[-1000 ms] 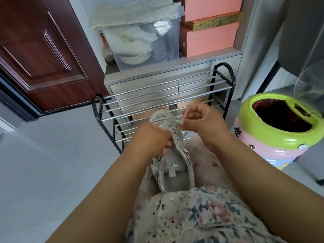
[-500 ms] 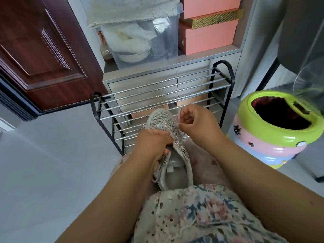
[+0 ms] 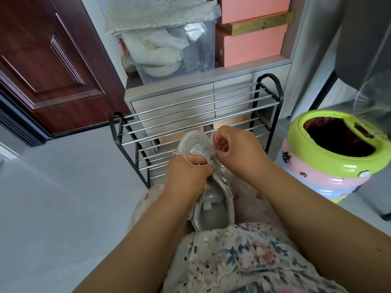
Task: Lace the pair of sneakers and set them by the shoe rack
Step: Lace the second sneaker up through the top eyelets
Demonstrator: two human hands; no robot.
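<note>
A grey-white mesh sneaker [image 3: 195,144] with sparkly trim lies on my lap, toe pointing away toward the shoe rack [image 3: 190,115]. My left hand [image 3: 187,176] grips the sneaker's left side by the eyelets, fingers curled over the upper. My right hand [image 3: 230,150] pinches a white lace [image 3: 212,138] at the sneaker's right side near the toe, and a short loop of that lace shows above its fingers. Only one sneaker is in view. The sneaker's opening and tongue label show below my left hand.
The black-framed rack with chrome bars stands against a grey drawer cabinet [image 3: 169,100]. A clear storage bin [image 3: 169,49] and pink boxes [image 3: 251,43] sit on the cabinet. A green, pink and blue waste bin [image 3: 330,166] stands to the right. A dark red door [image 3: 46,60] is to the left.
My right hand has drawn the lace down closer to the sneaker's toe. My left hand keeps its grip on the sneaker. The view has shifted slightly.
</note>
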